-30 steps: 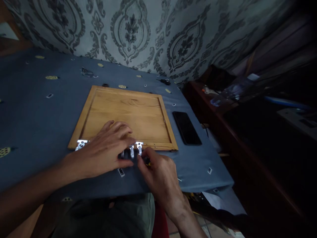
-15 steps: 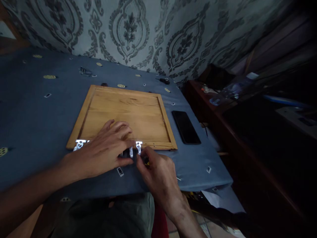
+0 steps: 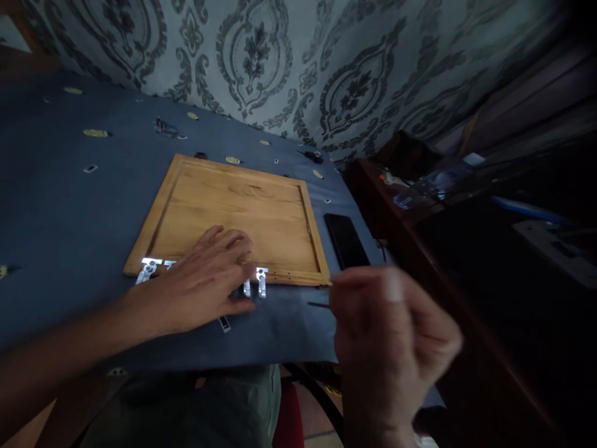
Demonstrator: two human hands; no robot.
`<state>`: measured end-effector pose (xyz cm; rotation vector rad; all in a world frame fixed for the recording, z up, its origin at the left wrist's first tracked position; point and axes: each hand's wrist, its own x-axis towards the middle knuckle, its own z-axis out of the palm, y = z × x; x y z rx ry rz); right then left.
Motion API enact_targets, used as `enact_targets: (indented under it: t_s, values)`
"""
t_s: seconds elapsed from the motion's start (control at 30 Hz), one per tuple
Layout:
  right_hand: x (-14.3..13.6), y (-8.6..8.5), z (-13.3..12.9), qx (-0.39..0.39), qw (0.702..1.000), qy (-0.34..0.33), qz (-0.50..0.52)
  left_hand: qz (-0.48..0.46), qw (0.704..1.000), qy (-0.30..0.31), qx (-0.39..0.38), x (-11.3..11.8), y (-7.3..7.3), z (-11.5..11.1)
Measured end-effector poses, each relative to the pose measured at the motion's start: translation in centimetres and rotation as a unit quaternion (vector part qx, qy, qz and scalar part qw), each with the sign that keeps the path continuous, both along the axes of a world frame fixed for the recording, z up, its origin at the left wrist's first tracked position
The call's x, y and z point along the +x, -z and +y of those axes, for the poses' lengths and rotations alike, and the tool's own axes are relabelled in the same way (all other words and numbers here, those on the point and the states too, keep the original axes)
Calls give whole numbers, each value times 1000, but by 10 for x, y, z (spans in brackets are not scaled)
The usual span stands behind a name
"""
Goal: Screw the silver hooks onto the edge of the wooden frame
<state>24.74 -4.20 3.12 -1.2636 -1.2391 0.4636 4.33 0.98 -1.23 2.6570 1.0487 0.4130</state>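
A framed wooden panel (image 3: 237,202) lies flat on the blue cloth. Silver metal hinges (image 3: 152,266) run along its near edge, some hidden under my left hand (image 3: 212,274). That hand rests across the edge, its index fingertip pressing at the plate of the right-hand hinge (image 3: 262,283) and its thumb in front of the edge, so hinge parts sit between them. Beside the panel's near right corner, my right hand (image 3: 387,336) is raised in a closed fist. A thin dark shaft of a screwdriver (image 3: 318,305) sticks out to its left; the handle is hidden.
A black phone (image 3: 347,239) lies right of the panel, partly behind my right hand. Toward the back are a dark cable-like item (image 3: 165,127) and a small black object (image 3: 312,155). A dark red wooden ledge (image 3: 401,218) holding a clear plastic bottle (image 3: 433,180) stands at right.
My right hand has left the right-hand hinge, moving right and up toward the camera, with the screwdriver. My left hand stays on the panel edge. The view has shifted slightly.
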Motion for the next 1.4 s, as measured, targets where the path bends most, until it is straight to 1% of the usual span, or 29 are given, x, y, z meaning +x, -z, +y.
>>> enact_targets:
  t_s: [0.03,0.07,0.13,0.17,0.27,0.43,0.53,0.67,0.87,1.1,1.3,1.4]
  values:
    - [-3,-5,3,36,997,-1,64,1,1000,1,-6,0,-1,0]
    - [-6,-10,7,66,990,-26,120,4,1000,1,-12,1,-1,1]
    - [-13,-17,17,89,972,-73,206,11,1000,1,-14,2,-3,1]
    - [-16,-20,22,84,966,-86,228,13,1000,1,-13,2,-4,1]
    - [-25,-23,35,79,958,-111,251,15,1000,0,-4,4,-4,0]
    - [-37,-16,46,96,936,-186,281,14,1000,-7,2,5,-3,-1]
    - [-40,-10,49,87,934,-198,285,15,1000,-5,3,5,-3,-1]
    - [-42,-2,52,65,943,-179,273,25,1000,-5,11,4,-2,0]
    - [-43,7,56,58,951,-162,257,33,999,-7,25,5,1,0]
    - [-44,9,60,63,948,-186,252,42,999,-10,24,6,-3,-1]
    - [-47,7,64,24,960,-208,185,26,999,-10,16,7,-3,-1]
    - [-48,5,70,6,957,-225,182,31,999,-18,2,7,-3,-1]
